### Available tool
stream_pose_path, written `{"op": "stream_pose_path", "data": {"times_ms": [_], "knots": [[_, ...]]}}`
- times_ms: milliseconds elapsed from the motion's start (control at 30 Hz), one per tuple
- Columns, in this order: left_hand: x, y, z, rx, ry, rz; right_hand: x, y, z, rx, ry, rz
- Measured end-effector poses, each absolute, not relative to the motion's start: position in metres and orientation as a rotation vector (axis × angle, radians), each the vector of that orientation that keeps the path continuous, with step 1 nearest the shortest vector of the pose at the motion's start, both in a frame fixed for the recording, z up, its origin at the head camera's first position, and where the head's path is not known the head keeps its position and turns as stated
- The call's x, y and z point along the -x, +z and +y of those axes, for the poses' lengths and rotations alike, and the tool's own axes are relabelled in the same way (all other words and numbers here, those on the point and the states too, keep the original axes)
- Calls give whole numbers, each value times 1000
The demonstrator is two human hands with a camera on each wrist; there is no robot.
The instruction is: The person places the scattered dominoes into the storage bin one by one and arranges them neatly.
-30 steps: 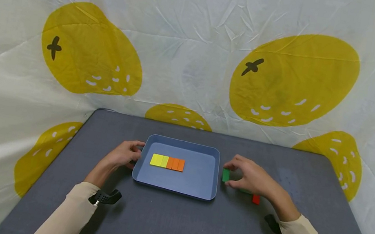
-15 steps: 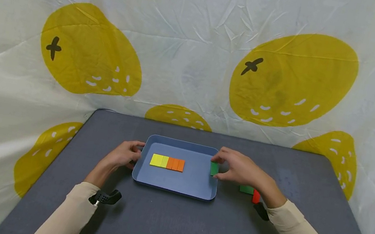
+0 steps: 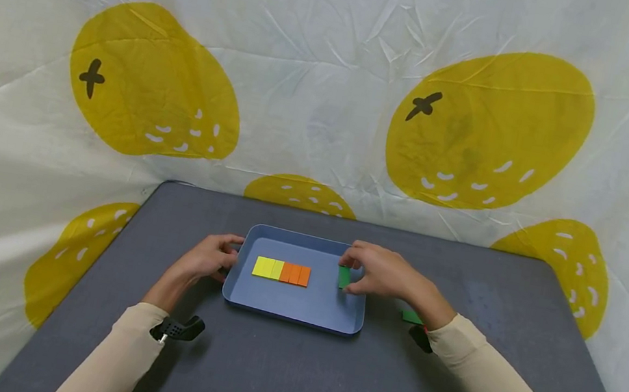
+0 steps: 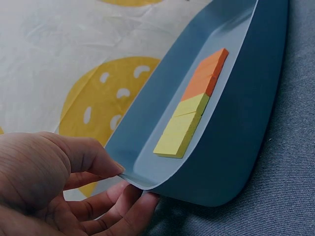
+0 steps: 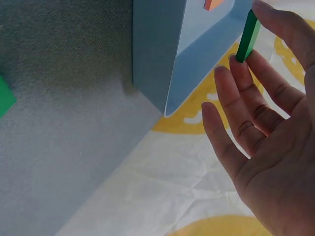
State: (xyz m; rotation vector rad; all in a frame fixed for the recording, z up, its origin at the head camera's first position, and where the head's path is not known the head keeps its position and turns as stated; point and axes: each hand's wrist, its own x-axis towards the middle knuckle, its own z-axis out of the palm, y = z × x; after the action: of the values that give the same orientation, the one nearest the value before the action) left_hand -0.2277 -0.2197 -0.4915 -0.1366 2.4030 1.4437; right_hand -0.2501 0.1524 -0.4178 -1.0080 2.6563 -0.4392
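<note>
A blue-grey tray (image 3: 296,307) lies on the dark table. My left hand (image 3: 210,257) holds its left rim, the thumb over the edge and the fingers outside and below, as the left wrist view shows. Thumb and fingertips of my right hand (image 3: 389,274) pinch a green block (image 5: 249,37) by its ends, over the right part of the tray. In the tray, yellow blocks (image 4: 179,130) and orange blocks (image 4: 204,73) form one row, side by side, left of the middle.
Right of the tray, another green block (image 3: 411,317) lies on the table (image 3: 284,378); a red block beside it is nearly hidden by my right wrist. Behind the table hangs a white cloth (image 3: 317,106) with large yellow fruit prints.
My right hand has carried the green block leftward from beside the tray, across its right rim, to above the inside. My left hand stays at the left rim.
</note>
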Motion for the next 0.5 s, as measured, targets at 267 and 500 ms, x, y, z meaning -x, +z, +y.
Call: {"op": "stream_pose_path", "data": {"times_ms": [267, 500], "knots": [[228, -492, -219, 147, 1438, 2407, 255, -421, 136, 1009, -388, 2642], [227, -493, -220, 134, 1444, 2401, 263, -432, 122, 1063, -272, 2650]]}}
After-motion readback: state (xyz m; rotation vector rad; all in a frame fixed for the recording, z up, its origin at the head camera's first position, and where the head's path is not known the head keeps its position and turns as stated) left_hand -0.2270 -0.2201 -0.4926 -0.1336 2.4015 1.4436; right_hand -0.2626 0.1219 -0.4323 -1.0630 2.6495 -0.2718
